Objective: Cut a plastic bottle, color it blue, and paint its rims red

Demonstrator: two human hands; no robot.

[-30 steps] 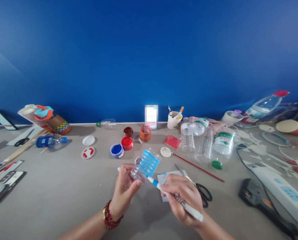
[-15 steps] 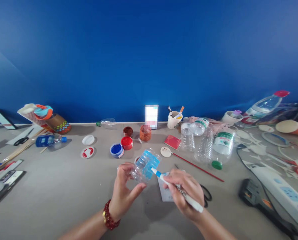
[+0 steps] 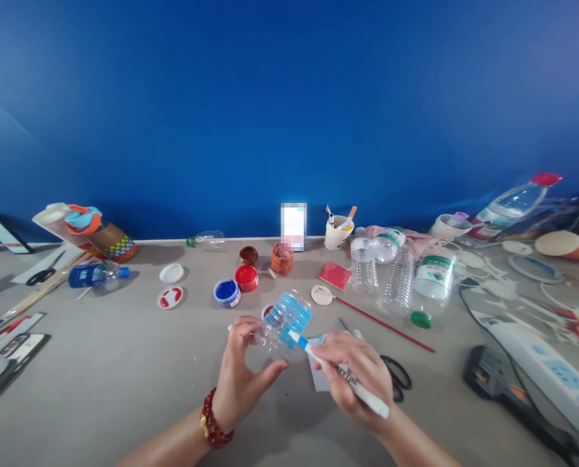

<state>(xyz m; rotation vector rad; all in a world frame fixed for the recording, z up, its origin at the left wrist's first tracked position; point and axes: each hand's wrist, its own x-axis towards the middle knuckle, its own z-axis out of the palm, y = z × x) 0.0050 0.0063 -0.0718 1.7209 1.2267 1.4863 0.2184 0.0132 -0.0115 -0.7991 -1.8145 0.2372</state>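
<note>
My left hand [image 3: 243,376] is closed round the lower end of a small clear plastic bottle [image 3: 284,319] whose ribbed side is coloured light blue. It holds the bottle tilted above the grey table [image 3: 124,376]. My right hand [image 3: 354,376] grips a white marker [image 3: 340,375] with a blue tip, and the tip touches the bottle's blue patch. A red bead bracelet [image 3: 212,421] sits on my left wrist.
Open paint pots in blue [image 3: 227,292], red [image 3: 247,277] and brown [image 3: 249,255] stand just beyond the bottle. Black scissors [image 3: 396,376] and white paper lie under my right hand. Several empty bottles [image 3: 401,275], a red brush [image 3: 381,321], a power strip [image 3: 542,370] fill the right side.
The marker tip has slid along the bottle's blue area, first up and right, then back down a little. My left hand has turned the bottle slightly. Nothing else has moved.
</note>
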